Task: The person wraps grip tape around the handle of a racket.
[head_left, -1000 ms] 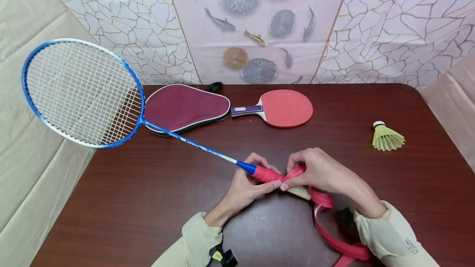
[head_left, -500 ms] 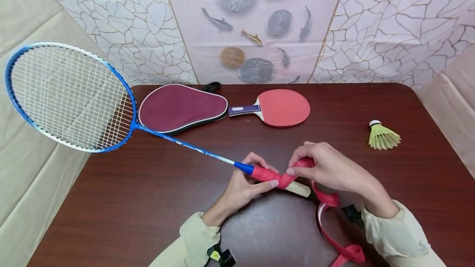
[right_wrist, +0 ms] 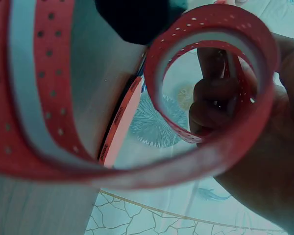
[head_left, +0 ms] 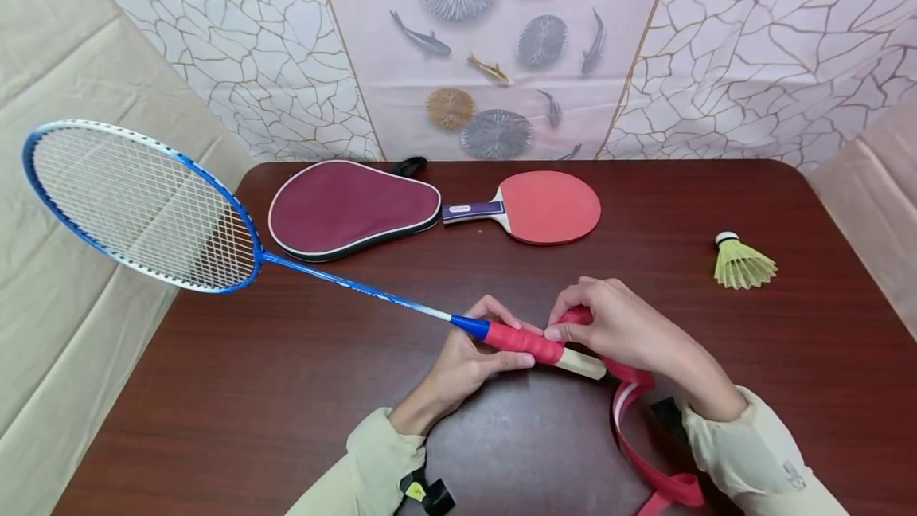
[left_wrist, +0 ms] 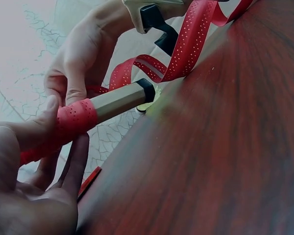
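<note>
In the head view a blue-and-white badminton racket [head_left: 358,287] slants up to the left, its strung head raised at the far left. My left hand [head_left: 458,373] grips its handle between thumb and fingers. Red perforated grip tape [head_left: 677,488] is wound round the upper handle, while the pale lower part [left_wrist: 120,100] is bare down to a black end cap [left_wrist: 147,90]. Beyond the handle my right hand [head_left: 623,325] pinches the tape close to the winding. Loose tape hangs from it in curls, and a loop [right_wrist: 210,22] fills much of the right wrist view.
On the dark wooden table [head_left: 286,388], a maroon paddle case [head_left: 354,209] lies at the back left beside a red table tennis paddle [head_left: 552,208]. A yellow shuttlecock [head_left: 743,263] lies at the right. Patterned cloth [head_left: 494,62] hangs behind the table.
My right hand drew the tape out to the right, then came back left to the handle's far side. The racket has rolled, so its head looks narrower. The red winding reaches further down.
</note>
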The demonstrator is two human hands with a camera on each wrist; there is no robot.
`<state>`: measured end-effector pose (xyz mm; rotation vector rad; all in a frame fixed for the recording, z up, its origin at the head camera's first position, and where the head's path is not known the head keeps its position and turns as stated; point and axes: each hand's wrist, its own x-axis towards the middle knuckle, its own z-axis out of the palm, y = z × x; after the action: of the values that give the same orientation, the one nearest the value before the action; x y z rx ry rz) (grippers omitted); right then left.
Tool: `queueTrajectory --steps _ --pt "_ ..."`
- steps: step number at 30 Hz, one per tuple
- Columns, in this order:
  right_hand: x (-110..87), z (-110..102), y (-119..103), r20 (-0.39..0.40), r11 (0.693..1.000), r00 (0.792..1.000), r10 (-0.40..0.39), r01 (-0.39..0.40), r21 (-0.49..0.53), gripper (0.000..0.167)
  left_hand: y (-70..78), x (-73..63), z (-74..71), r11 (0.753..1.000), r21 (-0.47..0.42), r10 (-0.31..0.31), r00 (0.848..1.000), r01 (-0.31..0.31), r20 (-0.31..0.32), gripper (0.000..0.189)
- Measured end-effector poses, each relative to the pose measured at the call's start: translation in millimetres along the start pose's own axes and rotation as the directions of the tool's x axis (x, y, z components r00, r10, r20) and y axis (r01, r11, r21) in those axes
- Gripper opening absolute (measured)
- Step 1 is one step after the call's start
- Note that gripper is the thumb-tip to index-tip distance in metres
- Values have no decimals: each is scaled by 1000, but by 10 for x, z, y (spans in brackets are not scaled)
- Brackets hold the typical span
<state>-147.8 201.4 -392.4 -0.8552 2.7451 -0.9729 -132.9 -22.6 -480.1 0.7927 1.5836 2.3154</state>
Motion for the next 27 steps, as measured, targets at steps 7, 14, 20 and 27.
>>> queueTrajectory --steps 7,14,20,27 --pt "-6 5 29 56 999 998 -28 31 -40 14 -17 -5 4 999 37 10 1000 -11 16 36" --pt "-38 -14 50 121 999 991 -54 53 6 12 -23 -5 9 984 177 21 999 -14 -34 35" --pt "-36 -32 58 178 997 981 -77 73 28 14 -18 14 -2 982 183 51 998 -45 -29 34" --pt "-44 -43 79 267 996 960 -89 77 54 15 -28 14 11 995 95 26 1000 -24 -15 42"
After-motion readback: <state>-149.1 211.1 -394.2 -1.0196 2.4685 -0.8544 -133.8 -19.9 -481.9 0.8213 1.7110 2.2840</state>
